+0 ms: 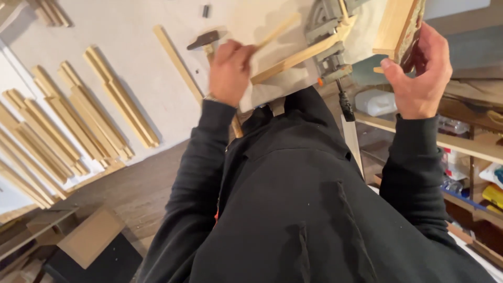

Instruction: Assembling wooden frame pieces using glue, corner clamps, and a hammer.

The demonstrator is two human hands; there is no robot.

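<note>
We hold our left hand (229,71) curled around a thin wood strip (275,32), fingers pressed together on it over the white tabletop (131,47). Our right hand (419,68) pinches the edge of a wooden frame piece (393,26), thumb against its underside. Between the two, a grey clamp (327,39) grips a longer strip (293,58). A hammer (205,40) lies just beyond the left hand, and profiled wood lengths (78,115) lie well apart. We judge this a fitting step; next calls for steadying the frame.

Pale wood strips (112,94); black sleeves (201,157); grey clamp (329,31), orange tip.
</note>
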